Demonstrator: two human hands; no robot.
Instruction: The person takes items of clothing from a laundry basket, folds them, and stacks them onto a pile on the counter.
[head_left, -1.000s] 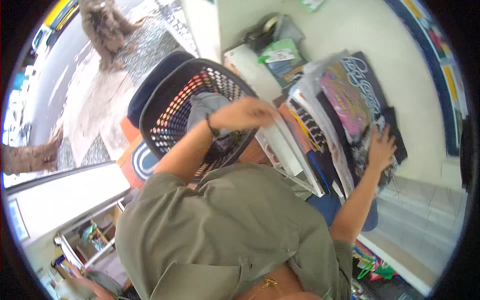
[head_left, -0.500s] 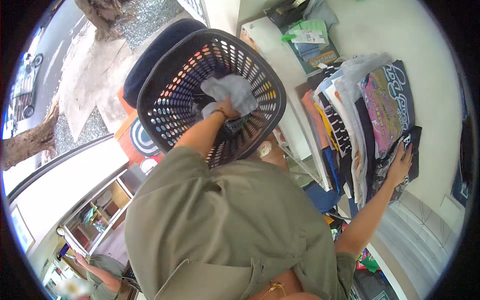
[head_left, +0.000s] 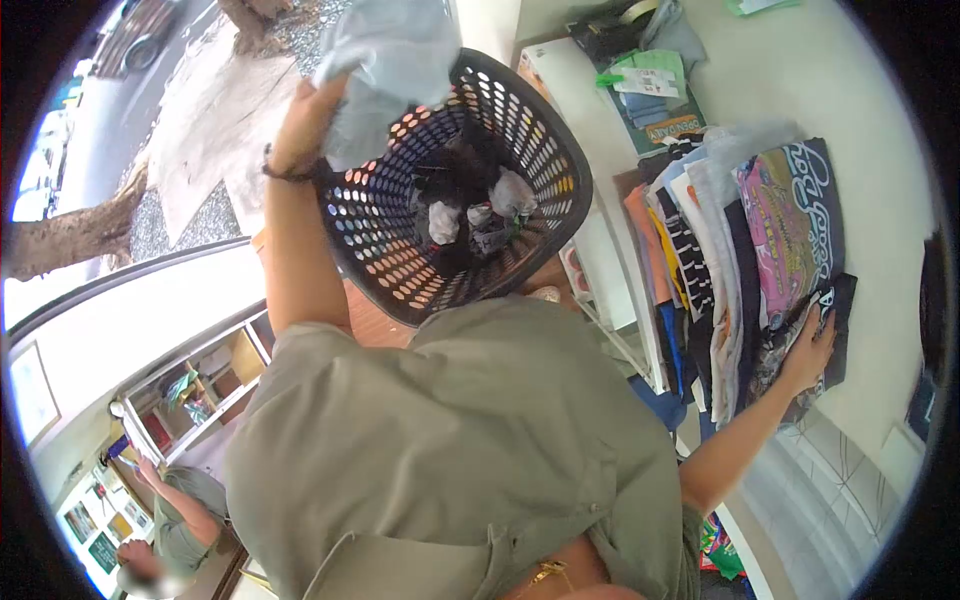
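My left hand (head_left: 308, 125) is closed on a light grey garment (head_left: 395, 60), lifted over the far left rim of the black perforated laundry basket (head_left: 553, 128). Inside the basket lie dark clothes (head_left: 455, 175) and a few crumpled white and grey pieces (head_left: 512, 194). My right hand (head_left: 812, 350) rests flat, fingers apart, on a dark printed shirt (head_left: 835, 290) at the near end of a row of folded shirts (head_left: 725, 260). Beside it is a pink and olive printed shirt (head_left: 780, 220).
A white shelf (head_left: 575, 130) runs under the folded clothes, with a green tagged bundle (head_left: 650, 85) at its far end. At lower left, a person (head_left: 190, 510) stands near a shelf unit (head_left: 200, 395). A tree trunk (head_left: 75, 235) and a street lie outside.
My left hand has come up out of the basket with the grey garment and moved left, uncovering the clothes inside. My right hand stays on the dark shirt.
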